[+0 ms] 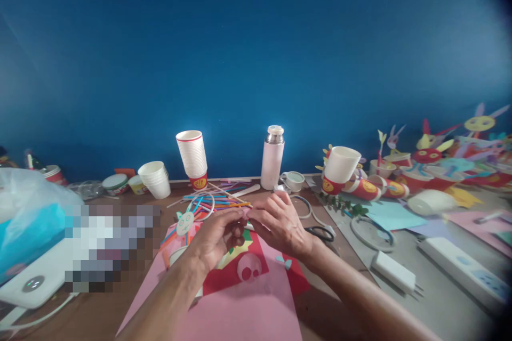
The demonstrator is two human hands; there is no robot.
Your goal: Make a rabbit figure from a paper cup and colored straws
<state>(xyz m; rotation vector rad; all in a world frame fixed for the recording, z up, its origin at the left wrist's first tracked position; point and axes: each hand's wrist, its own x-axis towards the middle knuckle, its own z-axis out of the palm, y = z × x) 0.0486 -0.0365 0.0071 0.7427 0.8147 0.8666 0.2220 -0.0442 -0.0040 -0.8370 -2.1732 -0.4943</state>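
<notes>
My left hand point(218, 237) and my right hand point(280, 224) meet above the coloured paper, fingertips pinched together around a small pink piece point(245, 214) that is mostly hidden. Below them lies a large pink sheet point(248, 314). On it rests red paper point(224, 279) with a pale pink cut-out point(248, 268) that has two holes, and some yellow paper point(232, 257). A small light-blue bow-shaped piece point(284, 262) is to the right. Beside my left hand is a pale green animal-face cut-out point(184, 223).
Behind stand stacked cups point(192, 154), a pink thermos point(272, 162) and coloured sticks point(224, 204). Black-handled scissors point(322, 233) lie right of my right hand. Further right are a white charger point(394, 272), a power strip point(464, 266) and several decorated cups point(416, 178).
</notes>
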